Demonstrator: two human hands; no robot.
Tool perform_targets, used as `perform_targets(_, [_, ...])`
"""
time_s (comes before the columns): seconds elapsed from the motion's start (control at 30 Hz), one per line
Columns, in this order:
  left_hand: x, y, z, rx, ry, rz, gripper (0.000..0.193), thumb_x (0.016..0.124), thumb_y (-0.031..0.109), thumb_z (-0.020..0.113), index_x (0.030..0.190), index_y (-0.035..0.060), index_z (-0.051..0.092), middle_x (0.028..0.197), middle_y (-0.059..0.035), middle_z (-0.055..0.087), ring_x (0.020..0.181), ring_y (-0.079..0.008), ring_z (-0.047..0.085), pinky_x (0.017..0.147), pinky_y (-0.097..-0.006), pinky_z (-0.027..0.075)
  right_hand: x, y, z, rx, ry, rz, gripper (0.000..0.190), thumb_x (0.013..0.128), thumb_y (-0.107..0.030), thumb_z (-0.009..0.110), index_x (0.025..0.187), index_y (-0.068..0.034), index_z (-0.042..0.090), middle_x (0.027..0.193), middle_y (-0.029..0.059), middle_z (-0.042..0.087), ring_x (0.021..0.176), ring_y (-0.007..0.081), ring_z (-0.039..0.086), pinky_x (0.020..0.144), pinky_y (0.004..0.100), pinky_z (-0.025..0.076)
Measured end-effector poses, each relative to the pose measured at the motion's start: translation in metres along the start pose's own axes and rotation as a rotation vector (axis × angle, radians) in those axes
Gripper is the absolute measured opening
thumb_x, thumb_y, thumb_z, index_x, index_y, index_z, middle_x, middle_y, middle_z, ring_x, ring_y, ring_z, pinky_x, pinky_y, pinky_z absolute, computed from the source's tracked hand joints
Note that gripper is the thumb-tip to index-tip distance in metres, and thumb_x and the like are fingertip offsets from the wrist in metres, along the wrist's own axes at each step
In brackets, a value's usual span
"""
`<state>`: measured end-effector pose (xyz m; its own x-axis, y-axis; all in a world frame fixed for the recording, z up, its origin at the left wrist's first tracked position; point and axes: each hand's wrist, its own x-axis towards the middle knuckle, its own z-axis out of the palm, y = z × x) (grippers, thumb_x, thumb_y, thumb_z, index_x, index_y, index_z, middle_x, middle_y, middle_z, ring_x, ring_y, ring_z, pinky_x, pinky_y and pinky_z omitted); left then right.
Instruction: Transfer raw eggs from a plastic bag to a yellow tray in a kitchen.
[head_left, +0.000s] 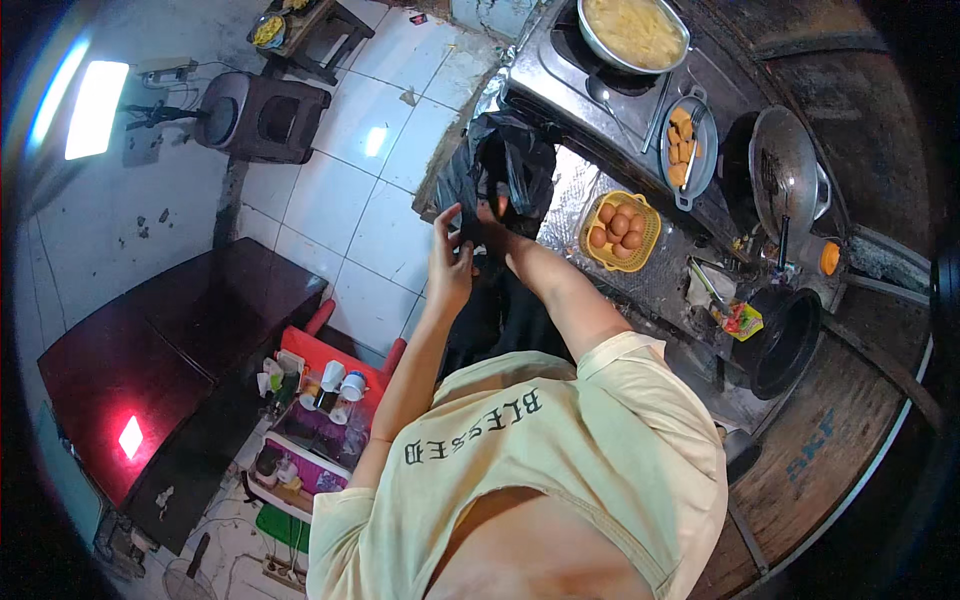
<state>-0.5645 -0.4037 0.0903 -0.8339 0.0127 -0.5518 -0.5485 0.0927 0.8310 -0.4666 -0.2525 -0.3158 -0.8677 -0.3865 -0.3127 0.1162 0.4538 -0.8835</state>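
Observation:
A black plastic bag (517, 161) hangs with its mouth apart, just beyond my body. My right hand (489, 217) reaches into or against the bag, partly hidden by the dark plastic; whether it grips anything cannot be told. At the bag's near left edge is my left hand (450, 259), its fingers bent and the thumb close to them; a hold on the plastic is not plain. Right of the bag, a yellow plastic basket (652, 247) holds several brown eggs (619, 224) on a foil-like covered surface.
A gas stove (540, 67) carries a metal pan of yellowish food (634, 34). Beside it lie an oval dish (700, 187) with orange-brown pieces, a wok (784, 165) and a black pot (787, 345). Left are a plastic stool (262, 116), a dark table (150, 352) and a red shelf (352, 341).

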Motion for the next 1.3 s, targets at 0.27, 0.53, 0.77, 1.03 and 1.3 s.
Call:
perform_targets(0.27, [0.014, 0.022, 0.021, 0.008, -0.097, 0.069, 0.051, 0.086, -0.005, 0.040, 0.131, 0.0149, 0.031, 0.091, -0.0079, 0.059, 0.054, -0.0037, 0.040, 0.049, -0.0168, 0.035, 0.073, -0.019, -0.041, -0.170, 0.134, -0.024, 0.033, 0.083, -0.026, 0.048, 0.109, -0.008, 0.054, 0.111, 0.0130, 0.053, 0.105, 0.0310, 0.050, 0.084, 0.0459, 0.042])
perform_targets(0.53, [0.010, 0.021, 0.014, 0.005, -0.099, 0.036, 0.051, 0.086, -0.005, 0.040, 0.132, 0.0148, 0.030, 0.089, -0.0074, 0.058, 0.054, -0.0037, 0.039, 0.049, -0.0170, 0.035, 0.084, -0.041, -0.033, -0.309, 0.170, -0.114, 0.032, 0.082, -0.025, 0.049, 0.108, -0.007, 0.054, 0.111, 0.0128, 0.053, 0.105, 0.0306, 0.050, 0.082, 0.0453, 0.043])
perform_targets(0.77, [0.004, 0.013, 0.005, 0.002, -0.080, 0.025, 0.050, 0.086, -0.003, 0.041, 0.131, 0.0149, 0.031, 0.088, -0.0063, 0.057, 0.054, -0.0041, 0.039, 0.048, -0.0172, 0.036, 0.030, -0.056, -0.021, -0.417, 0.185, -0.205, 0.032, 0.081, -0.024, 0.050, 0.107, -0.007, 0.054, 0.111, 0.0126, 0.053, 0.105, 0.0303, 0.050, 0.081, 0.0449, 0.044])
perform_targets(1.03, [0.009, 0.022, 0.023, -0.004, -0.155, 0.024, 0.050, 0.086, -0.004, 0.041, 0.132, 0.0148, 0.030, 0.089, -0.0068, 0.057, 0.052, -0.0036, 0.041, 0.047, -0.0161, 0.037, 0.073, -0.067, -0.057, -0.586, 0.276, -0.222, 0.032, 0.080, -0.023, 0.051, 0.106, -0.006, 0.055, 0.111, 0.0125, 0.053, 0.105, 0.0299, 0.050, 0.080, 0.0443, 0.044])
perform_targets(1.3, [0.007, 0.024, 0.023, 0.009, -0.161, 0.071, 0.053, 0.085, -0.006, 0.040, 0.133, 0.0136, 0.029, 0.092, -0.0081, 0.058, 0.050, -0.0031, 0.043, 0.046, -0.0159, 0.038, 0.084, -0.070, -0.073, -0.747, 0.297, -0.256, 0.032, 0.079, -0.022, 0.052, 0.106, -0.006, 0.055, 0.111, 0.0123, 0.053, 0.105, 0.0295, 0.050, 0.078, 0.0438, 0.045])
